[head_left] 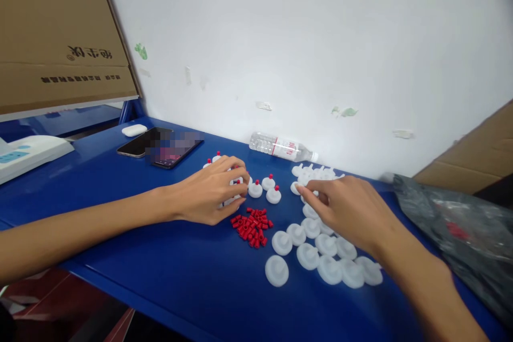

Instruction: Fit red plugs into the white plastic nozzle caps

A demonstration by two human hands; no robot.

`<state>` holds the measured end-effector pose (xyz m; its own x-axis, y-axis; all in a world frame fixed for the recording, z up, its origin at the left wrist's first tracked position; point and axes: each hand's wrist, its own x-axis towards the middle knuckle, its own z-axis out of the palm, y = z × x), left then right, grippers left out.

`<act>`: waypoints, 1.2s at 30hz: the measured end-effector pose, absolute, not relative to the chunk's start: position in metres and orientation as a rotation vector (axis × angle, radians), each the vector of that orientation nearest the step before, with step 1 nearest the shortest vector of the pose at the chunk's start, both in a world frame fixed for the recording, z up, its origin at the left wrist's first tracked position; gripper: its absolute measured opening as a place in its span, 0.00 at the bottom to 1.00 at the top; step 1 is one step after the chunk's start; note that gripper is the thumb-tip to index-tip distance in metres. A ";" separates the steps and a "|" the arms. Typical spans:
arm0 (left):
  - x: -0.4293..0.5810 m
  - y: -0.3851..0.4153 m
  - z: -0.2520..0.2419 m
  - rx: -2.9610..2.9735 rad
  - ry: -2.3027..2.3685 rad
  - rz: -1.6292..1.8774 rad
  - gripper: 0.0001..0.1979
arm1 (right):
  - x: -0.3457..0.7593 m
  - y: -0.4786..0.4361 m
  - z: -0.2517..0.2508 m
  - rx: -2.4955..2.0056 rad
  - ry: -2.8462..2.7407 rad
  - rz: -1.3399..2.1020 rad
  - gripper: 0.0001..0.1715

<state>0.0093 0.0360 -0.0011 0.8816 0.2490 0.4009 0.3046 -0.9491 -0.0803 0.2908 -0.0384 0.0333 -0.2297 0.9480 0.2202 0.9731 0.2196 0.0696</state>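
Observation:
My left hand (218, 189) hovers low over a group of white round plastic pieces with red caps, its fingers curved and apart. Some of these pieces show between the fingers; whether the hand touches one I cannot tell. Just right of it stand more capped pieces, such as this capped white piece (273, 194). A heap of small red caps (253, 227) lies below the left fingertips. My right hand (340, 206) pinches a white disc with a nozzle (295, 188) between thumb and forefinger. Around and under it lie several uncapped white discs (308, 256).
A clear bottle (282, 147) lies on its side against the wall. Two phones (178, 149) and a white case (134, 130) are at the back left, with a white device (32, 155) farther left. A grey plastic bag (460, 235) covers the right end of the blue table (192, 283).

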 end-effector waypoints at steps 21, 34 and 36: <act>0.016 0.038 -0.010 -3.062 -0.313 -0.480 0.09 | 0.317 -0.042 0.032 -1.948 -2.275 0.756 0.15; 0.016 0.037 -0.011 -3.028 -0.417 -0.579 0.05 | 0.313 -0.036 0.026 -1.757 -2.397 0.178 0.11; 0.016 0.036 -0.009 -3.011 -0.459 -0.674 0.04 | 0.307 -0.037 0.029 -1.704 -2.351 0.014 0.12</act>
<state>0.0159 0.0359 -0.0094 0.8633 0.2794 0.4203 0.2891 -0.9564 0.0421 0.3074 -0.0374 0.0294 -0.2928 0.9380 0.1855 0.9358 0.3210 -0.1458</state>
